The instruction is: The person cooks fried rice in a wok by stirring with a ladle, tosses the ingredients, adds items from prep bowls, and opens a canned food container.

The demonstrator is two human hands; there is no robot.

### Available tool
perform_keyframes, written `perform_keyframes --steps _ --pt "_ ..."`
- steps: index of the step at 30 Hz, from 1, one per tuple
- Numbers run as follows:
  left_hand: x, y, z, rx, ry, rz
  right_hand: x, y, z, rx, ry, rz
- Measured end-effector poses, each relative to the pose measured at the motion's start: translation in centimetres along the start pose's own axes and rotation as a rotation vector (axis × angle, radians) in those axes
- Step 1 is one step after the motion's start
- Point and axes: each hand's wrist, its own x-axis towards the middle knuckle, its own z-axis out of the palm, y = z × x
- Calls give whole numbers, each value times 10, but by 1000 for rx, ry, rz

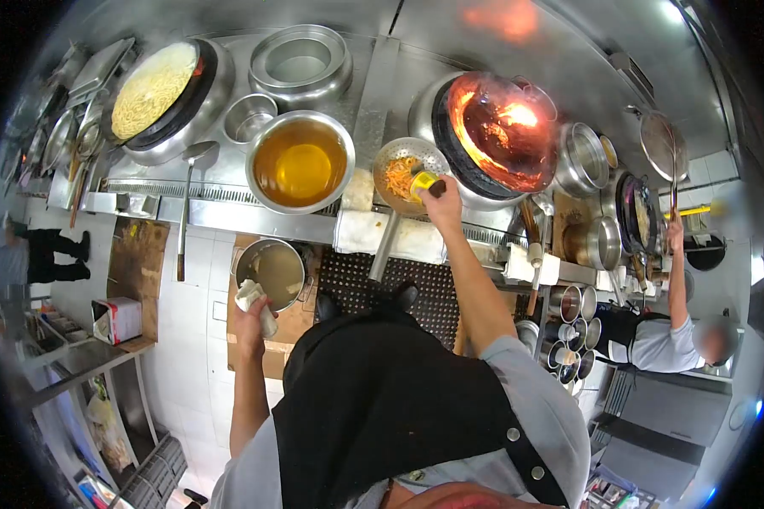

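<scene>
My right hand (443, 208) is closed around a small yellow container with a dark end (422, 184), held over a perforated strainer (437, 157). Orange shredded food (399, 176) lies in the strainer, whose long handle (385, 246) points toward me over the counter edge. A folded white cloth (255, 302) is gripped in my left hand (250, 329), beside a pot of cloudy liquid (282, 276) standing low down. Just right of the strainer, a dark wok (492, 127) glows with orange flame. To its left stands a steel bowl of golden oil (346, 170).
A wok of noodles (157, 89) stands far left, near a ladle (199, 151) lying across the counter edge. Steel bowls (301, 55) sit at the back. Another person (666, 339) works at the right, holding a strainer (662, 148). Seasoning pots (573, 331) crowd my right side.
</scene>
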Motion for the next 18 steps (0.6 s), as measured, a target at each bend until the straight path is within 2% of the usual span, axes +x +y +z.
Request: perform_keyframes --steps 2,3,4,6,8,9,10,12,13,14,16,18 --pt "13 -10 -2 -31 -69 42 -2 -7 -21 1017 -180 603" --pt "17 -16 3 -17 -85 44 -5 -1 -32 1329 -293 658" --pt "21 -19 11 -2 -65 89 -9 -1 -45 1340 -266 661" --pt "22 -12 35 30 -77 150 -25 -6 -73 1767 -379 623" --pt "6 2 82 -125 -174 99 -44 7 -95 1840 -357 560" --pt "-12 24 114 -56 -220 -20 -55 15 -109 1889 -360 568" --pt "-6 18 135 -67 -366 -63 -68 24 -124 1939 -369 575" --pt "-14 17 200 -9 -475 -167 -102 49 -159 1980 -286 654" --pt "-23 18 237 41 -573 -147 -121 73 -171 2025 -293 616" --pt "-31 17 276 93 -668 -129 -139 83 -196 1983 -228 629" --pt "-33 -5 359 -10 -745 -151 -180 128 -231 2000 -153 639" --pt "-30 -15 437 -74 -837 -268 -219 162 -268 1993 -3 679"
